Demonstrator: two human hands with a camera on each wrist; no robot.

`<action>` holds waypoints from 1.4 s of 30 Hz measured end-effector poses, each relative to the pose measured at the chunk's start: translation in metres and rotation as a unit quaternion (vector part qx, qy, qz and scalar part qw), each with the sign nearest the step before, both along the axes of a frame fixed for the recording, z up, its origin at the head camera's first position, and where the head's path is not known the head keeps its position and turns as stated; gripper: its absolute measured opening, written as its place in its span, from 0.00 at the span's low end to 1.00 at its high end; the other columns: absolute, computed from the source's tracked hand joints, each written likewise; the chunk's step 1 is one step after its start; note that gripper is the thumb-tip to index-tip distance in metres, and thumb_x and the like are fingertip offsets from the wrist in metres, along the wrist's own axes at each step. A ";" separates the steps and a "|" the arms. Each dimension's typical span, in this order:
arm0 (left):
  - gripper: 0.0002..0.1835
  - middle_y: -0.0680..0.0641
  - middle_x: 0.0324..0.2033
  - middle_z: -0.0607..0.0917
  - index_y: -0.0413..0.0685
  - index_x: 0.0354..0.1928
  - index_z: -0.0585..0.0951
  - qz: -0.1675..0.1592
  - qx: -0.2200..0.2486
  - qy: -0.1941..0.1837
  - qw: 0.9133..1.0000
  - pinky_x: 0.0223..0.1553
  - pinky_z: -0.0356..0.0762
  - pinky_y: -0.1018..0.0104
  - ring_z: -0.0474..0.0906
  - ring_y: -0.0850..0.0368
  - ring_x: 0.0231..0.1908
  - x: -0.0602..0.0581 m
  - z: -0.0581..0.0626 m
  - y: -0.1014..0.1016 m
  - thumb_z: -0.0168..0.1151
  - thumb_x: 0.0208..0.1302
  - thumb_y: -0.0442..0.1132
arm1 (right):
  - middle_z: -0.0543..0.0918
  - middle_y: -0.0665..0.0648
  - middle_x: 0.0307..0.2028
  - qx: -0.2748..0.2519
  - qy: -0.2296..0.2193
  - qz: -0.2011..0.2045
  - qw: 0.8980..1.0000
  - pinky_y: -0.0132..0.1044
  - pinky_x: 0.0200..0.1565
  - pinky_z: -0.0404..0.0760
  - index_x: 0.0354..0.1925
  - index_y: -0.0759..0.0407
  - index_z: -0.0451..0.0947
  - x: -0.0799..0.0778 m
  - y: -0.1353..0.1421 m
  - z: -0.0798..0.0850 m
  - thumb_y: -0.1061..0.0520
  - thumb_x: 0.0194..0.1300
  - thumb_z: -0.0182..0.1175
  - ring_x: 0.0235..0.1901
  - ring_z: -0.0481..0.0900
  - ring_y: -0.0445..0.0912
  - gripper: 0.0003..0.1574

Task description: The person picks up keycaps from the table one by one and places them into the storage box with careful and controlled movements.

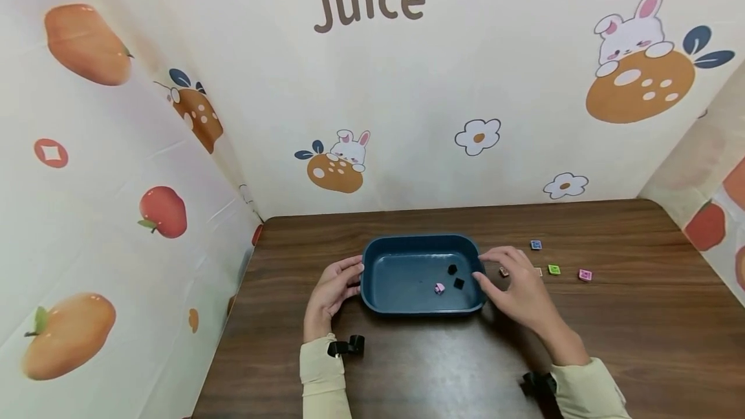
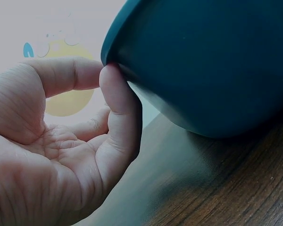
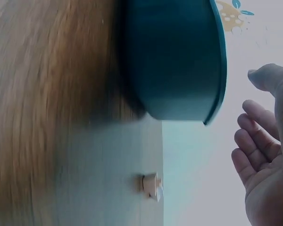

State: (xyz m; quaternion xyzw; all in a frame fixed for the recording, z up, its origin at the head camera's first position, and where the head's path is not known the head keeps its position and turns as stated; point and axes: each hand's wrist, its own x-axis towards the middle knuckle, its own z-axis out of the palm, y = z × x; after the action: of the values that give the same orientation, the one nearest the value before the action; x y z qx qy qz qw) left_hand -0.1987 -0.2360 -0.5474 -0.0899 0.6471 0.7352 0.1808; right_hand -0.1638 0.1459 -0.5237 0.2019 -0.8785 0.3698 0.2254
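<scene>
A dark blue rectangular tray point(image 1: 401, 306) stands on the wooden table between both hands. Inside it lie two small black pieces point(image 1: 459, 284) and a small pink piece point(image 1: 439, 288). My left hand point(image 1: 336, 288) pinches the tray's left rim; the left wrist view shows thumb and a finger meeting at that edge. By the right end is my right hand point(image 1: 518, 286), its thumb and fingers spread around the corner in the head view. From the right wrist, this hand point(image 3: 269, 150) appears apart from the tray wall point(image 3: 184, 70), holding nothing.
Right of the tray lie small blocks: a blue one point(image 1: 536, 245), a green one point(image 1: 554, 269) and a pink one point(image 1: 584, 275). Others, such as a brownish block point(image 1: 504, 271), sit partly behind the right hand. A printed curtain point(image 1: 407, 96) rises behind the table point(image 1: 658, 335).
</scene>
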 end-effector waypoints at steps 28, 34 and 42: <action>0.26 0.58 0.38 0.86 0.30 0.72 0.71 -0.007 0.002 -0.002 1.000 0.36 0.84 0.73 0.83 0.66 0.38 0.000 0.001 0.000 0.59 0.78 0.37 | 0.85 0.65 0.46 0.007 0.011 -0.090 0.996 0.38 0.53 0.67 0.47 0.66 0.86 0.005 0.064 -0.020 0.69 0.48 0.79 0.50 0.78 0.61 0.25; 0.26 0.58 0.38 0.86 0.30 0.71 0.72 0.004 -0.002 -0.004 1.000 0.35 0.83 0.73 0.83 0.66 0.37 -0.001 -0.001 0.000 0.59 0.78 0.36 | 0.83 0.69 0.48 0.000 -0.002 -0.112 0.994 0.49 0.49 0.65 0.49 0.67 0.85 0.005 0.075 -0.028 0.69 0.50 0.78 0.48 0.76 0.65 0.25; 0.26 0.58 0.38 0.85 0.30 0.71 0.71 -0.002 -0.003 -0.001 1.000 0.36 0.83 0.73 0.82 0.66 0.38 0.000 0.000 0.000 0.59 0.78 0.37 | 0.80 0.72 0.52 0.008 -0.040 -0.131 0.991 0.55 0.49 0.65 0.53 0.68 0.84 0.005 0.088 -0.034 0.65 0.57 0.76 0.50 0.73 0.68 0.25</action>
State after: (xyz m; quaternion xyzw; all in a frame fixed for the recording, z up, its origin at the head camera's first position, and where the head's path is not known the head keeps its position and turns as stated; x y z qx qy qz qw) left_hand -0.1992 -0.2356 -0.5471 -0.0897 0.6495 0.7325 0.1830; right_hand -0.1587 0.2340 -0.5580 0.0721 -0.9087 0.3375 0.2349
